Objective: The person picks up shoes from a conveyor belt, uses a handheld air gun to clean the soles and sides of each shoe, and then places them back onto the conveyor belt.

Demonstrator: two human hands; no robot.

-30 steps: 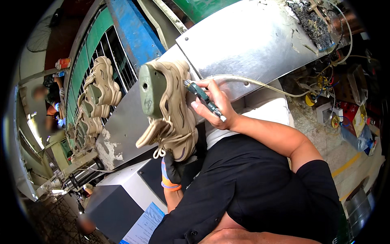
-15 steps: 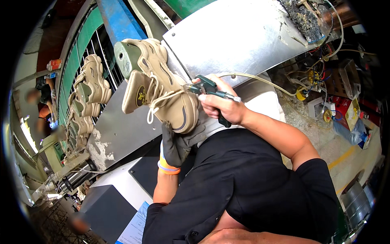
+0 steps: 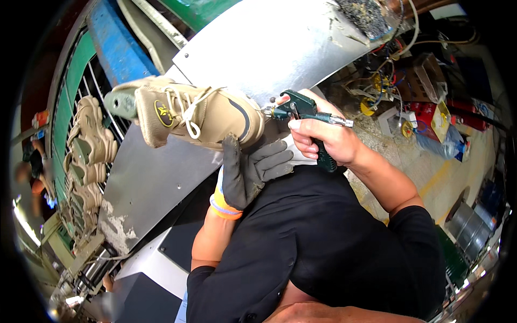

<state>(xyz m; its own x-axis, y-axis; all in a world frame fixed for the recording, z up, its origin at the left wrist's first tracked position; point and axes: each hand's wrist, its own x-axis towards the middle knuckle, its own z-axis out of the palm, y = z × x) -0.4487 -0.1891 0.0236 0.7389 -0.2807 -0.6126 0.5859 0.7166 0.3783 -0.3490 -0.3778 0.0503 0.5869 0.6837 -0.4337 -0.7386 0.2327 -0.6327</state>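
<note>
We see a tan laced shoe [image 3: 196, 116] held up over a metal sheet [image 3: 269, 43], our gloved left hand [image 3: 247, 172] cupping its sole. Our bare right hand [image 3: 328, 137] grips a green spray gun [image 3: 301, 110] aimed at the toe; spraying seems underway, needing steady aim.

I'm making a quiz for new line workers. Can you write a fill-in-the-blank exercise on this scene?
1. The left hand wears a grey ____.
2. The left hand holds up a tan ____ with laces.
3. The bare right hand grips a green ____ gun, nozzle toward the shoe.
4. More shoes sit on a rack to the person's ____.

Missing words: glove; shoe; spray; left
</note>
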